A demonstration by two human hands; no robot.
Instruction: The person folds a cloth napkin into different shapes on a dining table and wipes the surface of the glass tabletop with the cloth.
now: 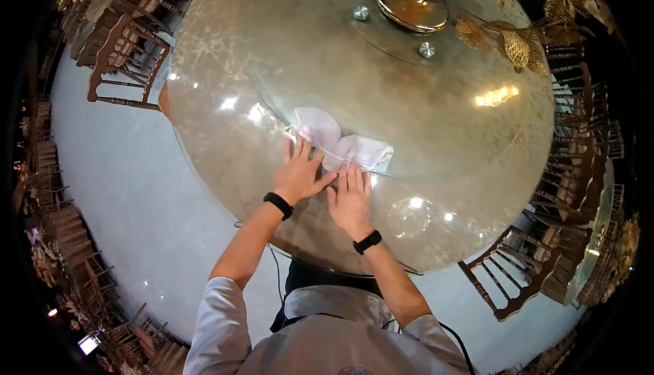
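A white folded cloth [368, 151], probably a napkin, lies across the rim of a round glass turntable [422, 130] on the table. It has a rounded lobe at its left and a squarer part at its right. My left hand [300, 175] rests with fingers spread, its tips at the cloth's near left edge. Beside it, my right hand [351, 201] lies palm down with fingers stretched out, the tips touching the cloth's near edge. Both thumbs point towards each other, just below the cloth. Each wrist wears a black band.
On the round glossy table [231, 55], a gold stand base [402, 10] rises near the far side, with small round metal knobs [426, 50] around it. Gold leaf decorations [507, 41] hang at the upper right. Wooden chairs [126, 61] stand left and right [511, 266].
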